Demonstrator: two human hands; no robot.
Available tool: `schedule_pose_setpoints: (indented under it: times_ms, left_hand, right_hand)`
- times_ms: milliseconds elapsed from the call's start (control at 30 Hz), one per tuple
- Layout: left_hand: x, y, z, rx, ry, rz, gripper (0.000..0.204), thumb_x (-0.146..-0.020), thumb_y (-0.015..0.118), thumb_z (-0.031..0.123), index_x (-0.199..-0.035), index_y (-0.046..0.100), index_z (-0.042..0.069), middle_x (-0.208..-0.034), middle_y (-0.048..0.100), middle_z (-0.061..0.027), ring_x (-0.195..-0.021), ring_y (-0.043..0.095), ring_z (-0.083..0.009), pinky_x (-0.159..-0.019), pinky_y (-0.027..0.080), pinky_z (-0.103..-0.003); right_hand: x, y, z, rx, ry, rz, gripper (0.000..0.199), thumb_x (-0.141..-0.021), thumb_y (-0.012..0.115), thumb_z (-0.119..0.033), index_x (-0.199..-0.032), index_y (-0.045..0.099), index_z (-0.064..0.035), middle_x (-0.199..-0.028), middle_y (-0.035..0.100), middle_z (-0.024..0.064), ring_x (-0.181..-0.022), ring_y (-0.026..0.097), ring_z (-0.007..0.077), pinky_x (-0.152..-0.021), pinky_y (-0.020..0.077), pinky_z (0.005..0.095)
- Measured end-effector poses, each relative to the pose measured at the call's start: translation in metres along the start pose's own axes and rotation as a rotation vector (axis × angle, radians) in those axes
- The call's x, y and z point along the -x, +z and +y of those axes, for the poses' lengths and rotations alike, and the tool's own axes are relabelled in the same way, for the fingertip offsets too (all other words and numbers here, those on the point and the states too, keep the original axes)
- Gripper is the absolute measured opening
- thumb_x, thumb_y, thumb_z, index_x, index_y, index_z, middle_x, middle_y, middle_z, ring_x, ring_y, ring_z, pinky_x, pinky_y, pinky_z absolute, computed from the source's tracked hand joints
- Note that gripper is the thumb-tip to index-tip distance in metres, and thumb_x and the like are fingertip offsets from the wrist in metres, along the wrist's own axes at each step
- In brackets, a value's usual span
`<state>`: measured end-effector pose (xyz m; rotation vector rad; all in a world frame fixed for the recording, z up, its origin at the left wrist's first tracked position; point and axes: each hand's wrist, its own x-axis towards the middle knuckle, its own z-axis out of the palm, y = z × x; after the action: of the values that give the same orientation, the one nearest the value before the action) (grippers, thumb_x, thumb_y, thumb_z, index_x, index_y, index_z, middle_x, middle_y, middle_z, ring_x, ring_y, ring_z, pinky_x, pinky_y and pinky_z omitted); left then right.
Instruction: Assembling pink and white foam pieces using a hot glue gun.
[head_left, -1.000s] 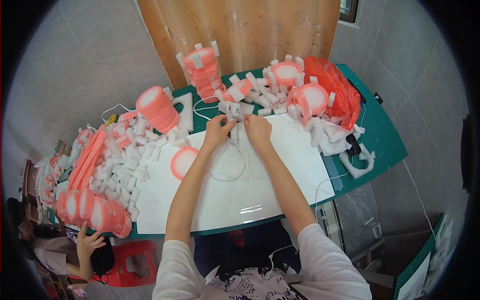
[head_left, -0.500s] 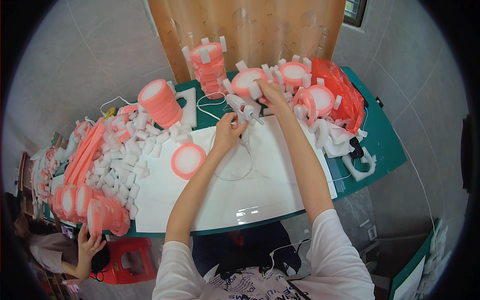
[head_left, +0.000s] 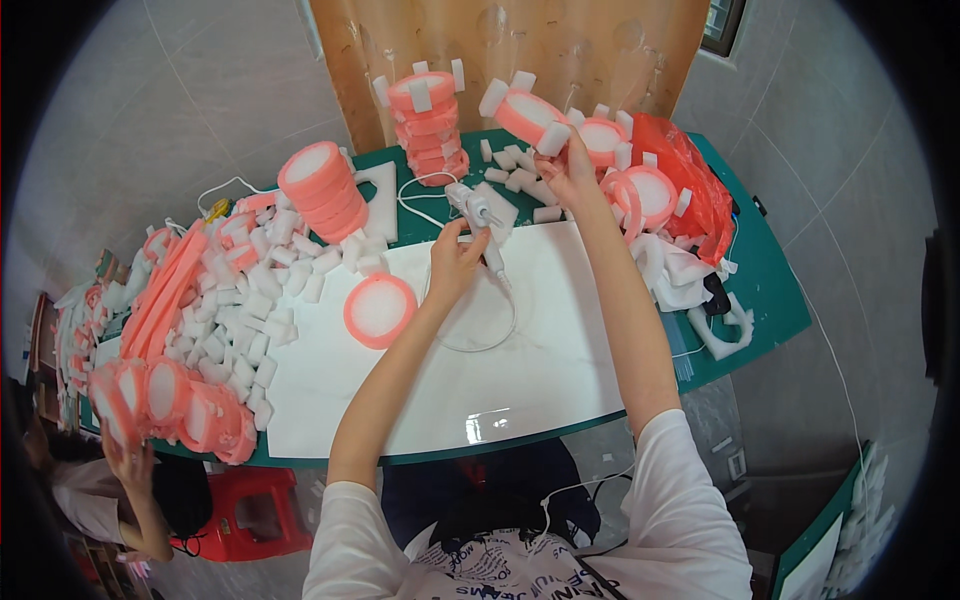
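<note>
Near edge, lower middle: our forearms run up over the white sheet (head_left: pixel 440 380) on the green tabletop (head_left: pixel 770 300). Centre: left hand (head_left: pixel 455 262) clenched on a white glue gun (head_left: pixel 480 215), nozzle tipped down over the sheet, likely to spare the tabletop; its cord (head_left: pixel 490 340) loops beside. A pink ring (head_left: pixel 380 310) lies flat, left of centre. Upper right of centre: right hand (head_left: pixel 570 170) grasps a ring with foam blocks (head_left: pixel 525 112), lifted clear. Beyond, upper middle: a ring stack (head_left: pixel 428 130). Left: loose foam blocks (head_left: pixel 230 320).
</note>
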<state>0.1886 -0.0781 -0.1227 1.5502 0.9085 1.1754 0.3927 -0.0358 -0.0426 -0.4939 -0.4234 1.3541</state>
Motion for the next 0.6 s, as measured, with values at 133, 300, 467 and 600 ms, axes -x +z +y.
schedule_pose_setpoints:
  times_ms: [133, 300, 467, 600]
  left_hand:
    - [0.001, 0.002, -0.004, 0.106, -0.062, 0.027, 0.034, -0.082, 0.060, 0.022, -0.102, 0.052, -0.005, -0.095, 0.054, -0.0085, -0.062, 0.058, -0.0113, -0.053, 0.044, -0.022]
    - [0.006, 0.003, 0.006, 0.119, -0.118, 0.029, 0.035, -0.084, 0.058, 0.023, -0.105, 0.051, -0.003, -0.099, 0.054, -0.0072, -0.064, 0.057, -0.0097, -0.054, 0.044, -0.021]
    - [0.008, 0.002, 0.011, 0.172, -0.141, 0.015, 0.035, -0.085, 0.057, 0.024, -0.106, 0.050, -0.002, -0.098, 0.054, -0.0062, -0.067, 0.056, -0.0099, -0.056, 0.045, -0.022]
    - [0.005, 0.000, 0.008, 0.181, -0.172, 0.013, 0.032, -0.086, 0.055, 0.025, -0.105, 0.050, -0.001, -0.095, 0.055, -0.0056, -0.069, 0.056, -0.0102, -0.058, 0.045, -0.022]
  right_hand:
    - [-0.004, -0.005, 0.004, 0.035, 0.030, -0.023, 0.020, -0.082, 0.053, -0.028, -0.093, 0.050, -0.0119, -0.070, 0.052, 0.0018, -0.051, 0.046, 0.0111, -0.035, 0.0288, 0.0201]
    - [-0.015, -0.014, 0.013, 0.496, 0.070, 0.131, 0.024, -0.081, 0.056, -0.027, -0.095, 0.050, -0.0077, -0.073, 0.053, 0.0050, -0.059, 0.052, 0.0138, -0.044, 0.0446, 0.0234]
    - [-0.013, -0.021, 0.038, 0.561, 0.025, 0.161, 0.038, -0.077, 0.060, -0.028, -0.101, 0.048, -0.0018, -0.090, 0.054, 0.0127, -0.080, 0.055, 0.0198, -0.058, 0.0506, 0.0308]
    - [0.000, -0.044, 0.055, 1.604, -0.336, 0.336, 0.063, -0.063, 0.070, -0.034, -0.111, 0.044, -0.0023, -0.099, 0.053, 0.0185, -0.093, 0.052, 0.0319, -0.074, 0.0456, 0.0455]
